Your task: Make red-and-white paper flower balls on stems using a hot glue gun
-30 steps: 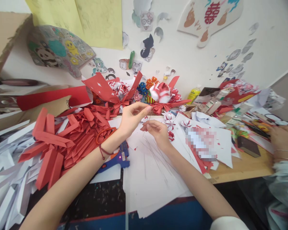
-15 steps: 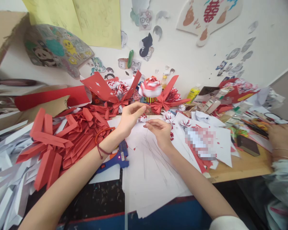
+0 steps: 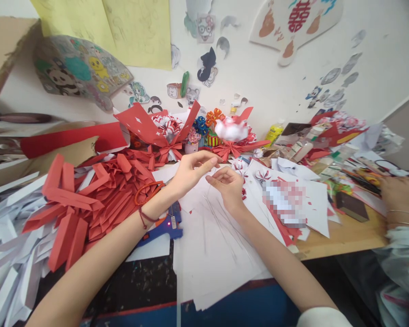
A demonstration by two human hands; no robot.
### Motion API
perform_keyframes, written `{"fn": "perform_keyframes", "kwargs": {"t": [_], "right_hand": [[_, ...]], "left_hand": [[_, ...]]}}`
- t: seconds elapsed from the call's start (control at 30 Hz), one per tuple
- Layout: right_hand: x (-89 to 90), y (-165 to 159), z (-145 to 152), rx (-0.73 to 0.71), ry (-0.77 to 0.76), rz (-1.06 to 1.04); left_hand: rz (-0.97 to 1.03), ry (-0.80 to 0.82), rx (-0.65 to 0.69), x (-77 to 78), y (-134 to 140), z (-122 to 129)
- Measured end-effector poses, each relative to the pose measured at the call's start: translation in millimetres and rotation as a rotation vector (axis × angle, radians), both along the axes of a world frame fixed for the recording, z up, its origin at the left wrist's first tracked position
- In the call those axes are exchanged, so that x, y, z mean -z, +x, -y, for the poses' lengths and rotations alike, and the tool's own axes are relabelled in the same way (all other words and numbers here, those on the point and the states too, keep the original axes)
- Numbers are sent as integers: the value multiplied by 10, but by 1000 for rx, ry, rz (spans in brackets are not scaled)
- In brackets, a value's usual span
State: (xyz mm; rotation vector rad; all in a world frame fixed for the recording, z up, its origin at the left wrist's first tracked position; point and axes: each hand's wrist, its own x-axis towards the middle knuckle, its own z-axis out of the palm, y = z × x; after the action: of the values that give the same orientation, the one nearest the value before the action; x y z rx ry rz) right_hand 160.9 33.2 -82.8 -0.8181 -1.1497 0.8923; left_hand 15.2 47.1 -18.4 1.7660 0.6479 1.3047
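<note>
A blurred red-and-white paper flower (image 3: pixel 232 129) is up just beyond my hands, its thin stem barely visible. My left hand (image 3: pixel 196 170) has thumb and fingertips pinched together right below the flower, on the stem. Slightly lower and nearer, my right hand (image 3: pixel 227 185) is closed too, thumb against curled fingers, at the stem's lower part. Beneath both hands lie white paper sheets (image 3: pixel 204 268) with several thin wires (image 3: pixel 221 222) on top. Small striped paper flowers (image 3: pixel 262 174) rest past my right hand. A blue glue gun (image 3: pixel 172 229) with a lit red light lies under my left forearm.
Folded red paper strips (image 3: pixel 109 195) and white strips (image 3: pixel 7 245) are heaped at left. Red paper bouquets (image 3: pixel 168 125) line the wall, near a yellow bottle (image 3: pixel 274 132). At far right, another person's hand (image 3: pixel 400 195) is over the cluttered wooden table (image 3: pixel 341 238).
The flower has swung to the right, uncovering blue and orange flowers behind it. My left hand has shifted right, closer to my right hand, which stays nearly in place.
</note>
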Motion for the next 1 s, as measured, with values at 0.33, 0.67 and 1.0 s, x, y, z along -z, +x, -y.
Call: {"fn": "perform_keyframes", "kwargs": {"t": [0.33, 0.67, 1.0], "right_hand": [[16, 14, -19, -8, -27, 9], [-36, 3, 18, -131, -29, -24], [-20, 13, 5, -228, 42, 51]], "left_hand": [[-43, 58, -22, -15, 18, 19], [-23, 31, -31, -1, 20, 20], [-37, 55, -32, -8, 19, 51]]}}
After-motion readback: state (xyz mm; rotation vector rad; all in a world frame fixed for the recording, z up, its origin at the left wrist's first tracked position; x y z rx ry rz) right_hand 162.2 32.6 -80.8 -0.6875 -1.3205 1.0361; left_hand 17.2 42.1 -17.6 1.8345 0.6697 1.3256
